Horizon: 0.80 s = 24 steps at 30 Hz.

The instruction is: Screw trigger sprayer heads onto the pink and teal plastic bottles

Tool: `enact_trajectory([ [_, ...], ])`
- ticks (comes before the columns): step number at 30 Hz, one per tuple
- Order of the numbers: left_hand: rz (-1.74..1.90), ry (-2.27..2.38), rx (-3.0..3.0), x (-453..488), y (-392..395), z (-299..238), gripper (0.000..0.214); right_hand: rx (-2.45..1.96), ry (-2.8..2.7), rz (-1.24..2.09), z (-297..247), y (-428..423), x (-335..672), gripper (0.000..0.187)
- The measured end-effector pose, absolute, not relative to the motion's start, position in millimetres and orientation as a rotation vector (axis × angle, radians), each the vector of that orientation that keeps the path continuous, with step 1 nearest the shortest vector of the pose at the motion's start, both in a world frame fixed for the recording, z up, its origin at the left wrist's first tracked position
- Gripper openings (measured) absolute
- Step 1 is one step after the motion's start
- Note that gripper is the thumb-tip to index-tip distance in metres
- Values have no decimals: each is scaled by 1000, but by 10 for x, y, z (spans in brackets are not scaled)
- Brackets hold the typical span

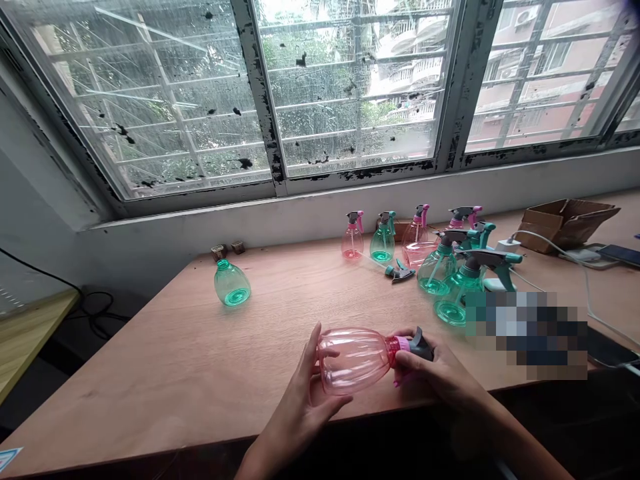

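A pink see-through spray bottle (355,359) lies on its side above the near edge of the wooden table (200,360). My left hand (306,393) wraps around its round base end. My right hand (434,372) is closed around the grey and pink spray head (419,345) at the bottle's neck. Both hands hold the bottle just over the table.
A green bottle without a head (232,285) stands alone at the left. Several pink and green spray bottles (440,263) cluster at the back right, with a loose trigger head (400,272) beside them. A cardboard box (565,221), white cables and a phone (619,254) lie far right.
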<state>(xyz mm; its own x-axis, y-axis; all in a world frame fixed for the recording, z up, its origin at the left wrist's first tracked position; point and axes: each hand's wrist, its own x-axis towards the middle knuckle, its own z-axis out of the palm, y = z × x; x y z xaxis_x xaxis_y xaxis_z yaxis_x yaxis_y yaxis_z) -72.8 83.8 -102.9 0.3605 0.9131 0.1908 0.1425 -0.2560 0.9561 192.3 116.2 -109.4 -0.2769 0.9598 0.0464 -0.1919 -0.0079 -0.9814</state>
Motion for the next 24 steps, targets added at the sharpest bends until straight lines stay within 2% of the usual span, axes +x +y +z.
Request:
enact_trajectory([
  [2, 1036, 925, 1678, -722, 833, -1035, 90, -897, -1283, 1485, -1112, 1171, 1929, 42],
  [7, 989, 947, 1564, -724, 803, -1013, 106, -874, -1282, 1492, -1145, 1164, 1945, 40],
  [16, 1024, 936, 1644, -721, 843, -1038, 92, -858, -1285, 1484, -1133, 1175, 1945, 38],
  [21, 992, 940, 1561, -721, 808, -1017, 111, -869, -1305, 1493, -1158, 1158, 1961, 37],
  [24, 965, 954, 1575, -735, 820, -1030, 107, -862, -1308, 1494, -1164, 1159, 1962, 36],
])
